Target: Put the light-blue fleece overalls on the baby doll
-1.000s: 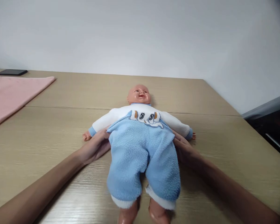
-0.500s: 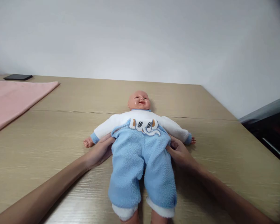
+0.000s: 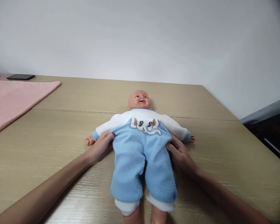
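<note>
On a wooden table (image 3: 60,130), the left hand (image 3: 100,148) and right hand (image 3: 180,154) pinch the doll (image 3: 142,149) by its soft, light fleece waist.

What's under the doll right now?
The doll lies face up on the wooden table. Left hand and right hand grip its sides; anything beneath its back is hidden.

2 bare forearms, no sleeves; left hand (image 3: 100,148), right hand (image 3: 180,154) ungloved, slim fingers (image 3: 171,146).
</note>
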Motion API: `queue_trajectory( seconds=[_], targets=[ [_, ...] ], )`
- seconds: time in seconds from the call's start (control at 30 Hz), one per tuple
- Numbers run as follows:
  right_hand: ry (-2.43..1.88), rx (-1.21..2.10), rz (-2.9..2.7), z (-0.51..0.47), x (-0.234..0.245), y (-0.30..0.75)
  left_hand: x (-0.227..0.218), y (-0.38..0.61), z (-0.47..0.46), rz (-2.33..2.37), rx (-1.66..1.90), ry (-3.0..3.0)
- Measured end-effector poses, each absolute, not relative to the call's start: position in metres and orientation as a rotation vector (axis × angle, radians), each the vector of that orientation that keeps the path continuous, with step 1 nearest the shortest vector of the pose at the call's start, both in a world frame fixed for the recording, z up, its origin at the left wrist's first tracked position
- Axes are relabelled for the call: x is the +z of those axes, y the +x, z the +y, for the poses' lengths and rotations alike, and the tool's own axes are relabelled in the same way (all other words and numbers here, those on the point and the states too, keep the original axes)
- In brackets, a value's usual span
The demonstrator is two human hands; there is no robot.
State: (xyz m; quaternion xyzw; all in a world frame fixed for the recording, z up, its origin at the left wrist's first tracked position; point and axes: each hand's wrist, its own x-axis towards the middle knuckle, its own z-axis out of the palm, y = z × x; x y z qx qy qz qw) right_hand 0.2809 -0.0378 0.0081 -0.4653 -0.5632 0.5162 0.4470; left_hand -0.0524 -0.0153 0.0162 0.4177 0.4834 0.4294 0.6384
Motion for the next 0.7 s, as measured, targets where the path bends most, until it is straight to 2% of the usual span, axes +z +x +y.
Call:
queue_trajectory(
  seconds=[0.13, 0.37, 0.5, 0.7],
  targets=[
    [-1.164, 1.41, -1.668, -0.034, 0.011, 0.31, 0.016, -0.074, -0.011, 1.039, 0.829, 1.373],
    [-1.136, 1.102, -2.093, -0.028, 0.027, 0.318, 0.02, -0.098, -0.008, 1.017, 0.542, 1.934],
    [-1.147, 1.154, -1.855, -0.041, 0.021, 0.3, 0.016, -0.089, -0.015, 0.974, 0.622, 1.798],
    [-1.268, 1.344, -1.208, -0.057, 0.004, 0.269, 0.015, -0.057, -0.029, 0.877, 0.881, 1.094]
  ],
)
